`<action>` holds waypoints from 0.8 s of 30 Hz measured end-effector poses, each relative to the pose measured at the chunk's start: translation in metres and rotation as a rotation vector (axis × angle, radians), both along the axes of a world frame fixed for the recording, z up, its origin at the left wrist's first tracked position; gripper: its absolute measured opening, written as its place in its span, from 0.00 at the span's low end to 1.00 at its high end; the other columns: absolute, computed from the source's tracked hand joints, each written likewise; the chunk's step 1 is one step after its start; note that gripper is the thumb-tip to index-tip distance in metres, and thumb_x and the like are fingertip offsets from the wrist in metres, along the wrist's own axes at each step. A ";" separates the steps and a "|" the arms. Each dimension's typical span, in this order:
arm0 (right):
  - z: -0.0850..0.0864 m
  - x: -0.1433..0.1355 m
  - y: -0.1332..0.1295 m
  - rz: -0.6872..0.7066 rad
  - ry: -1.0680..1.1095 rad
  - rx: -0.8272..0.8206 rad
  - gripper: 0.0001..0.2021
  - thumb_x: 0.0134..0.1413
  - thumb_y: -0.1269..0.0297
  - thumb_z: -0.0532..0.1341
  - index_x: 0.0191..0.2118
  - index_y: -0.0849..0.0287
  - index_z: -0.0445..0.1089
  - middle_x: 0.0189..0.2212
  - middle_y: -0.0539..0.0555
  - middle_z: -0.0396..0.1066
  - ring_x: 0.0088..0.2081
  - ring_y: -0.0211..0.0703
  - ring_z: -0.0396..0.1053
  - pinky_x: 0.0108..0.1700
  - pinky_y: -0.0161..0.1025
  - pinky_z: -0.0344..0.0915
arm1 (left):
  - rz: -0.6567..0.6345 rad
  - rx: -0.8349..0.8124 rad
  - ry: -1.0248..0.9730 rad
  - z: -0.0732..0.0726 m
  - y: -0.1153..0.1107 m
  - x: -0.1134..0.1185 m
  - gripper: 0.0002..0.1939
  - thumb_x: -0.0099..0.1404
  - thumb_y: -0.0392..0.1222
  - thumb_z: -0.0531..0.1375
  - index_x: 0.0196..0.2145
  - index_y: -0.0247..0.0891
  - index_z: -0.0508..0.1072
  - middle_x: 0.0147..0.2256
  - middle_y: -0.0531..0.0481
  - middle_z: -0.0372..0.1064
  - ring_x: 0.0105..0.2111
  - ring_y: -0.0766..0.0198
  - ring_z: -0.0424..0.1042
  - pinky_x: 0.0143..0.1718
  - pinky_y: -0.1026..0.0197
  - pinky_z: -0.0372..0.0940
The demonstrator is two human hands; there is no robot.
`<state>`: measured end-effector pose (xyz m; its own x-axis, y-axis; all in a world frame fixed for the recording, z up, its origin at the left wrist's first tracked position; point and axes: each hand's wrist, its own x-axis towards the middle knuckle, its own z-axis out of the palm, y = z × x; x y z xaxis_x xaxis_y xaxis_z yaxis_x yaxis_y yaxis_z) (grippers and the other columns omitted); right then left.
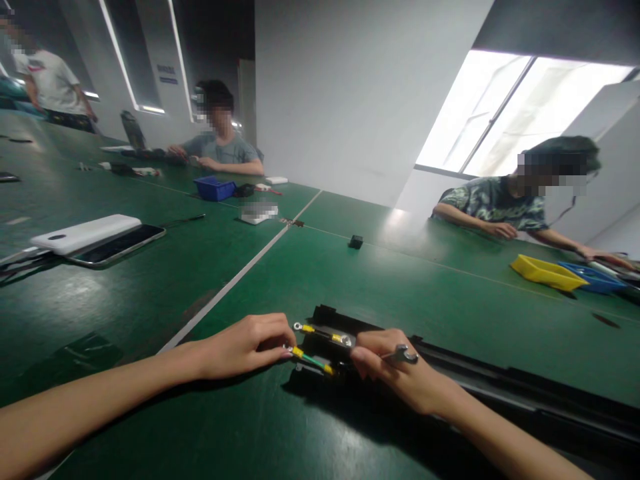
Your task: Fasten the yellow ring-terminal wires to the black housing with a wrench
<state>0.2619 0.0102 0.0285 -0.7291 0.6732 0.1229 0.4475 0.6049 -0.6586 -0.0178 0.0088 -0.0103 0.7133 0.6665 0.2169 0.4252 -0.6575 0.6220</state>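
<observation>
1. Green wire (313, 361): we find it at the end of the black channel (500, 377), between our hands; both yellow sleeves (297, 352) are fitted.
2. Black wire (323, 333): lies beside it, likewise sleeved. We cannot tell whether either wire is fastened; any fastening left is hidden.
3. Left hand (261, 340): thumb and fingers together, pinching the green wire's outer end.
4. Right hand (393, 365): clamped around the wrench (404, 355), knuckles up, fingertips at the channel.

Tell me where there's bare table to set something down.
Table is bare between the block and the channel, and from the block toward the yellow bin. Crowded: the channel's left end, with left hand, right hand, green wire and black wire.
</observation>
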 end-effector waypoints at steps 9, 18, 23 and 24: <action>0.000 0.001 0.001 0.025 0.018 0.006 0.26 0.67 0.52 0.48 0.23 0.62 0.66 0.20 0.49 0.62 0.22 0.33 0.59 0.26 0.31 0.55 | 0.000 0.001 0.016 0.003 0.000 0.001 0.05 0.70 0.36 0.55 0.39 0.36 0.71 0.36 0.48 0.67 0.35 0.62 0.67 0.36 0.63 0.61; -0.001 0.001 0.001 -0.038 0.062 0.007 0.28 0.67 0.48 0.45 0.21 0.61 0.63 0.18 0.48 0.59 0.21 0.33 0.56 0.25 0.31 0.53 | 0.003 -0.007 0.034 0.002 -0.001 0.000 0.05 0.70 0.34 0.55 0.40 0.36 0.70 0.37 0.48 0.66 0.35 0.62 0.66 0.36 0.64 0.60; -0.001 0.001 0.003 -0.018 0.033 0.050 0.26 0.67 0.50 0.46 0.23 0.62 0.64 0.20 0.48 0.60 0.22 0.34 0.57 0.26 0.31 0.54 | -0.003 0.011 0.031 0.002 -0.001 0.001 0.05 0.70 0.35 0.55 0.40 0.35 0.70 0.36 0.49 0.66 0.35 0.62 0.66 0.36 0.64 0.60; -0.001 0.000 0.003 -0.005 0.029 0.050 0.26 0.67 0.51 0.46 0.23 0.62 0.65 0.20 0.48 0.61 0.22 0.33 0.58 0.27 0.31 0.54 | -0.002 0.017 0.029 0.002 0.000 0.001 0.05 0.70 0.34 0.55 0.40 0.35 0.70 0.36 0.49 0.66 0.35 0.62 0.66 0.36 0.64 0.60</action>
